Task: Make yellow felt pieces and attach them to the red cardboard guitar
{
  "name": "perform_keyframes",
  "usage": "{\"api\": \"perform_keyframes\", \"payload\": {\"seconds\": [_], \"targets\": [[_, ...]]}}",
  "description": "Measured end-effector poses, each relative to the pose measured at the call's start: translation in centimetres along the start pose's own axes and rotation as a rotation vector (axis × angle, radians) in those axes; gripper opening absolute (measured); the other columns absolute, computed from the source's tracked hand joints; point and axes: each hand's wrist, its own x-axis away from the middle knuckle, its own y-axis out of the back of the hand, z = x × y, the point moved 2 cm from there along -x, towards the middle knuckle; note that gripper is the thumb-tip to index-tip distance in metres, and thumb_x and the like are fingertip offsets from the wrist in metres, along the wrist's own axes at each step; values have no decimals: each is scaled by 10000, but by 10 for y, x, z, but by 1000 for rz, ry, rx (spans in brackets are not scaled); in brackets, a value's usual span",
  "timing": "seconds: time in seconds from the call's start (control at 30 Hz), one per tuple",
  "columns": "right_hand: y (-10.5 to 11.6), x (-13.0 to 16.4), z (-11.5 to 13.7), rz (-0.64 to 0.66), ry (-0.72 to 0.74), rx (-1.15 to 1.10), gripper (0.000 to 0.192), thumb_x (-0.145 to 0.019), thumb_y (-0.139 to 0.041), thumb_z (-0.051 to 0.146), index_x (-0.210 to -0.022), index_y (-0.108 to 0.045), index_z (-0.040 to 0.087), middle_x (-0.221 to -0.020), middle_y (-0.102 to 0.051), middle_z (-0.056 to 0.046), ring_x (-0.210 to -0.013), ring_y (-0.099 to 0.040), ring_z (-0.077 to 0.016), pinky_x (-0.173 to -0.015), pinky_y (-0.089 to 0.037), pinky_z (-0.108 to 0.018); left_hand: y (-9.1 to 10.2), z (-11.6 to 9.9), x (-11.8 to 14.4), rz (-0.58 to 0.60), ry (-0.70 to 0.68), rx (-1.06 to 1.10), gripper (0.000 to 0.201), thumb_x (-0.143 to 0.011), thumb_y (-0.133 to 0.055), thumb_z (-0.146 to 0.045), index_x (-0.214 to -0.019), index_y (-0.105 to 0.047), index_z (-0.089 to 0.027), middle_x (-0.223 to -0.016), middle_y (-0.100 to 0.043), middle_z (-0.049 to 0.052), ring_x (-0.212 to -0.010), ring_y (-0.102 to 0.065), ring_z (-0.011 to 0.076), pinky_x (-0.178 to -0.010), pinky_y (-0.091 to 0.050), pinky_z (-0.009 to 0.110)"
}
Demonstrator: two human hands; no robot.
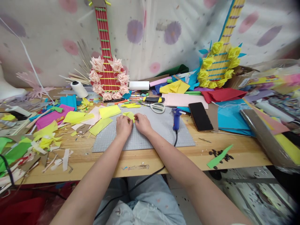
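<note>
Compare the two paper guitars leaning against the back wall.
The left guitar has a red neck and body with green frets; the right guitar is yellow with purple and blue crossbars and blue edging. The left one wears pale pink paper flowers, the right one yellow. The left leans slightly left, the right leans right. Both ring the body with flowers.

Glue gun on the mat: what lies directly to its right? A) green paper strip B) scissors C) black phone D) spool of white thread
C. The blue glue gun stands at the right part of the grey cutting mat, and the black phone lies just right of it on the wooden table; the scissors are to its left.
</note>
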Motion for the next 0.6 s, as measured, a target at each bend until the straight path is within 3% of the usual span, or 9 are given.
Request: {"api": "perform_keyframes", "payload": {"seconds": [0.4,0.6], "targets": [[-1,0,1,-6,11,27,247,-757,-453,93,-973,-545,169,-938,-628,-53,-865,-505,-180,-825,-372,-317,1,-3,1,3,-15,-72,156,-778,-489,-304,-761,-592,-188,-912,-567,98,-953,-456,263,-817,-395,367],[0,-1,2,-9,18,36,233,-762,-446,92,-953,-553,168,-934,-630,-45,-857,-511,-167,-832,-365,-303,1,-4,1,10,-30,-76,165,-786,-488,-275,-897,-595,-213,-971,-535,84,-965,-442,247,-830,-390,355]]}}
